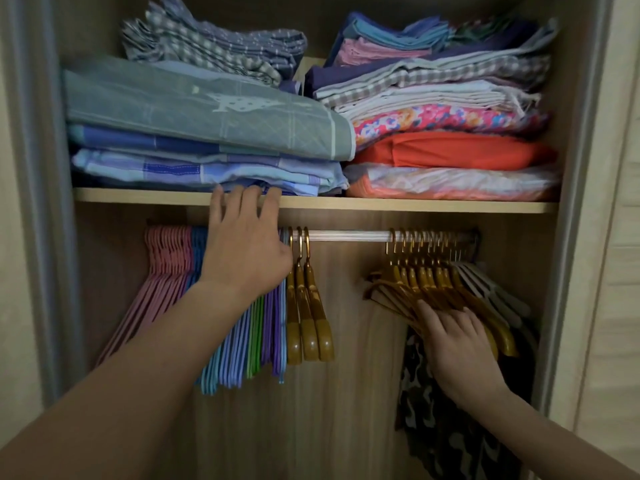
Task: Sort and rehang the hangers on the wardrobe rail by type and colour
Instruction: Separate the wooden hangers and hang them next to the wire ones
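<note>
My left hand (244,244) rests with straight fingers over the shelf (381,204) edge, grip released, beside three gold hangers (310,306) on the rail (346,235); my right hand (457,344) presses relaxed fingers on the gold hanger bunch (426,282) further right

- Head view, sole camera: worn at head height, close before an open wardrobe, facing straight into it.
- Frame top: shelf (381,205) with folded linen; centre: wardrobe rail (349,235), roughly level with the lens.
- Near edge: both forearms enter from below.
- Wide-angle; door frames bow at left and right.
</note>
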Demonstrator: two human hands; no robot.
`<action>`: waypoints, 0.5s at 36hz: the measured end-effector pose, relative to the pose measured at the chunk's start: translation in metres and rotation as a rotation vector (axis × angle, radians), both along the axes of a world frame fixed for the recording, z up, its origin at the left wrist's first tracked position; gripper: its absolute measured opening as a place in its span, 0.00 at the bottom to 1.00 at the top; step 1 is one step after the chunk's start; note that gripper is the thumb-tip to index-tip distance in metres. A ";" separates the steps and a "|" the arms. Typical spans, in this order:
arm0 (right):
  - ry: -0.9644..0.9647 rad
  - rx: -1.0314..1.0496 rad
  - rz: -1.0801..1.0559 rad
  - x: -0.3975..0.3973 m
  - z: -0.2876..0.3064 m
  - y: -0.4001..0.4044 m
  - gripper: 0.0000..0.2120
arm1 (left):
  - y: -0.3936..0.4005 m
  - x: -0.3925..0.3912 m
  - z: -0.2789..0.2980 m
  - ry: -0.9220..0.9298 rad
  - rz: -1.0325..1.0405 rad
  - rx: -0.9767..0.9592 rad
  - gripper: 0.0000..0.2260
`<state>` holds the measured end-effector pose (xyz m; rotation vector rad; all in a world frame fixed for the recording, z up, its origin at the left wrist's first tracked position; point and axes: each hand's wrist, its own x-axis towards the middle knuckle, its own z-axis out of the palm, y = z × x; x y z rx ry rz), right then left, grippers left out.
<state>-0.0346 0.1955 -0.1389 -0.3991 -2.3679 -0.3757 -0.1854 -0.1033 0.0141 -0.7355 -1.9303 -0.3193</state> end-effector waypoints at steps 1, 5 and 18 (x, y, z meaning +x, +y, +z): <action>0.086 -0.144 0.077 0.000 0.004 -0.006 0.39 | 0.001 0.000 0.000 0.003 0.002 0.004 0.35; 0.345 -0.780 0.311 0.000 0.028 -0.028 0.28 | 0.002 -0.001 -0.001 0.011 0.008 0.017 0.35; 0.602 -1.002 0.409 -0.041 0.081 -0.041 0.09 | 0.005 -0.004 -0.003 0.000 0.015 0.012 0.36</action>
